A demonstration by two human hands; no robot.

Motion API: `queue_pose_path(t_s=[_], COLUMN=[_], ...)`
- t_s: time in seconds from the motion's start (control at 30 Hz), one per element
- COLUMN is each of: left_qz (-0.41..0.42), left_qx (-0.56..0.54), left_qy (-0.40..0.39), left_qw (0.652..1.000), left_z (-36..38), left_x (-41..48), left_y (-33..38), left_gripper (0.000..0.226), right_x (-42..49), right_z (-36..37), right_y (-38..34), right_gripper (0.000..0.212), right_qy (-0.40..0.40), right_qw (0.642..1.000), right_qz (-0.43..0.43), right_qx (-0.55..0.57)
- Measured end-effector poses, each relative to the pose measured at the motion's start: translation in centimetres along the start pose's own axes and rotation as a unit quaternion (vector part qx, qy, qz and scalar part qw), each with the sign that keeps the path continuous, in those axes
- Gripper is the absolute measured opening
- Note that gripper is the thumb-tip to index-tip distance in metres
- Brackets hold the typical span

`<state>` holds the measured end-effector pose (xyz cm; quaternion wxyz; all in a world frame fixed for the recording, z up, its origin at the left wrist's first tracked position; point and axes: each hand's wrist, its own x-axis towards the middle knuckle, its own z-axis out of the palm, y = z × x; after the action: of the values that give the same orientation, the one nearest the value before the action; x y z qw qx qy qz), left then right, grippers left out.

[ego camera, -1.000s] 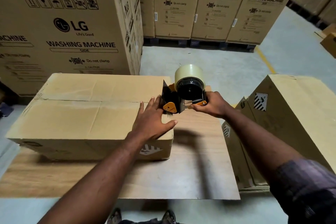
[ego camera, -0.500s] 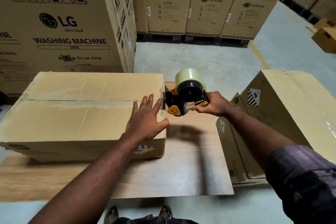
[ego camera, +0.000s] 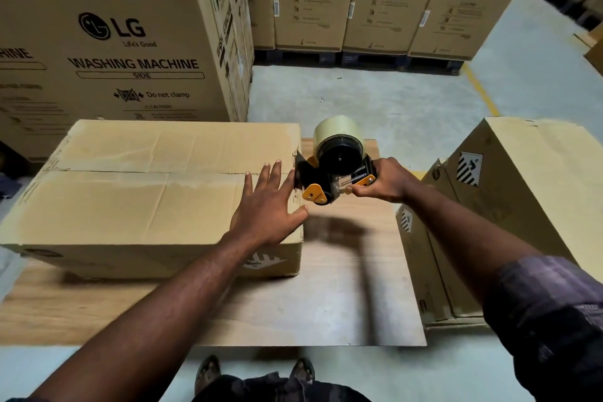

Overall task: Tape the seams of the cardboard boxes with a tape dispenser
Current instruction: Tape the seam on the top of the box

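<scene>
By one box point(ego camera: 146, 206), one dispenser point(ego camera: 337, 161), two hands point(ego camera: 266, 210) point(ego camera: 383, 180)

A wooden board point(ego camera: 342, 297) carries a cardboard box point(ego camera: 140, 206) (flaps closed) on its left part; grey floor point(ego camera: 375, 98) lies beyond the board.

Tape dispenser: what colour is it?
The tape dispenser is black with orange plates; the head view shows it.

a flat brown cardboard box point(ego camera: 140, 192) lies on a pale wooden board point(ego camera: 342, 297). the left hand point(ego camera: 267, 209) presses flat on its top near the right end. the right hand point(ego camera: 381, 179) grips a black and orange tape dispenser point(ego camera: 332, 173) with a cream tape roll point(ego camera: 339, 129), its front touching the box's right end at the seam.
</scene>
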<state>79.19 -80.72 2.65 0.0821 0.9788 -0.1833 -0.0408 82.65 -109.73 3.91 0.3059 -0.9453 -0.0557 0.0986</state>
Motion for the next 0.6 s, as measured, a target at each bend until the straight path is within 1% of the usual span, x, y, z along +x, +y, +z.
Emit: queue_pose_path(t_s=[0.03, 0.1, 0.17, 0.2, 0.23, 0.27, 0.3, 0.37, 0.43, 0.5, 0.53, 0.6], left_qz=[0.000, -0.001, -0.001, 0.000, 0.000, 0.000, -0.001, -0.001, -0.004, -0.006, -0.007, -0.008], left_qx=[0.002, 0.001, -0.004, -0.004, -0.004, -0.004, -0.006, -0.009, -0.013, -0.015, -0.016, -0.022], left_qy=[-0.002, -0.005, -0.010, -0.011, -0.011, -0.011, -0.011, -0.006, -0.002, 0.003, 0.006, 0.011], left_qw=[1.000, 1.000, 1.000, 1.000, 1.000, 1.000, 1.000, 1.000, 1.000, 1.000, 1.000, 1.000], left_z=[0.0, -0.1, -0.3, -0.4, -0.4, -0.5, -0.4, -0.4, -0.4, -0.4, -0.4, -0.4], left_x=[0.0, -0.1, -0.2, -0.2, -0.2, -0.2, -0.2, -0.2, -0.2, -0.2, -0.2, -0.3], left_y=[0.0, 0.1, 0.1, 0.1, 0.1, 0.0, 0.0, 0.0, 0.0, 0.0, 0.1, 0.1], left_gripper=[0.083, 0.084, 0.085, 0.085, 0.085, 0.086, 0.086, 0.087, 0.089, 0.089, 0.088, 0.086], right_x=[0.1, 0.4, 0.4, 0.1, -0.3, -0.8, -1.4, -2.5, -3.1, -3.1, -3.1, -3.1], right_z=[-0.2, -0.2, 1.0, 2.1, 3.3, 4.4, 5.3, 6.7, 8.2, 9.7, 10.4, 11.7], right_y=[-0.1, 0.1, 1.1, 1.9, 2.6, 3.2, 3.6, 4.6, 5.3, 5.8, 5.8, 5.3], right_gripper=[0.015, 0.023, 0.041, 0.048, 0.052, 0.055, 0.057, 0.054, 0.052, 0.058, 0.064, 0.069], right_qy=[-0.007, -0.031, -0.081, -0.108, -0.127, -0.139, -0.138, -0.107, -0.066, -0.017, 0.003, 0.011], right_qw=[1.000, 0.998, 0.985, 0.976, 0.972, 0.971, 0.975, 0.976, 0.964, 0.940, 0.922, 0.868], right_qz=[0.002, 0.024, 0.063, 0.082, 0.098, 0.114, 0.135, 0.188, 0.249, 0.311, 0.340, 0.386], right_qx=[-0.002, -0.052, -0.140, -0.168, -0.173, -0.156, -0.113, -0.012, 0.065, 0.137, 0.188, 0.311])
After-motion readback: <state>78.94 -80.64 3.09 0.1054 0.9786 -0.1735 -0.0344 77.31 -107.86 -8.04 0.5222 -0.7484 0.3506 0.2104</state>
